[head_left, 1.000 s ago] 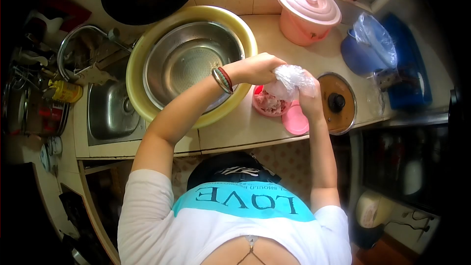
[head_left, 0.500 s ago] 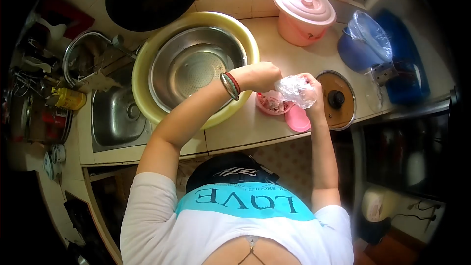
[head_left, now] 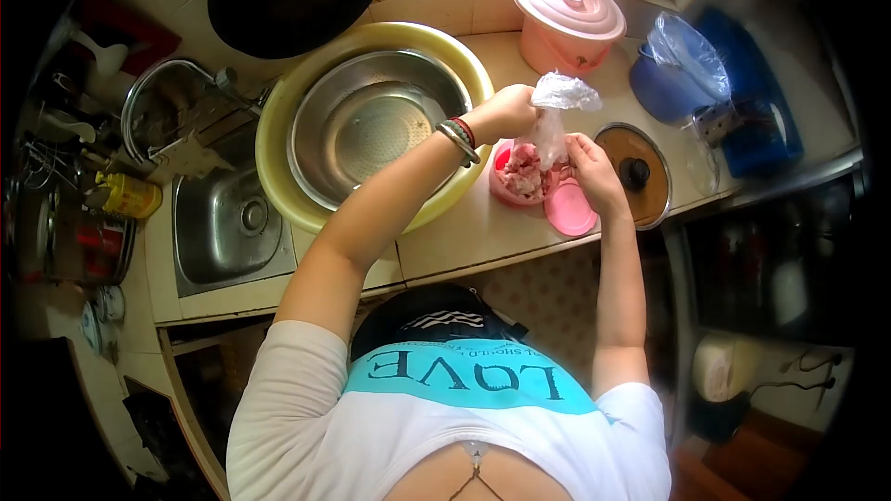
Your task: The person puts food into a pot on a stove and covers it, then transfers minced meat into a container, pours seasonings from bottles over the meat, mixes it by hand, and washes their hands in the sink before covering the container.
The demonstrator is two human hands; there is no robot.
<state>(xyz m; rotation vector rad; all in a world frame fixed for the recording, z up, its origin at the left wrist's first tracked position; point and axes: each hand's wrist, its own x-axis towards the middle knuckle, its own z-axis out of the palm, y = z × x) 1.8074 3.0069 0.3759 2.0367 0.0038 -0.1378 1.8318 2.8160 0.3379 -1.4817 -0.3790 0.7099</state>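
Observation:
A clear plastic bag [head_left: 562, 97] hangs crumpled over a pink bowl [head_left: 502, 191] of raw meat pieces [head_left: 525, 176]. My left hand [head_left: 510, 111], wearing bracelets at the wrist, is closed on the upper part of the bag. Lower down, my right hand [head_left: 594, 170] pinches the bag's side just above the bowl's right rim; its fingertips are partly hidden. A pink round lid [head_left: 570, 210] lies beside the bowl, close below my right hand.
Left of the bowl, a steel basin [head_left: 311, 130] sits inside a large yellow tub [head_left: 269, 162], near the sink [head_left: 223, 246]. A glass pot lid [head_left: 654, 176] lies to the right. Behind stand a lidded pink bucket [head_left: 561, 42] and a blue bucket [head_left: 664, 93].
My left hand has moved up with the bag, which is now stretched out lengthwise. My right hand has shifted down to the bag's lower part, and more of the meat shows.

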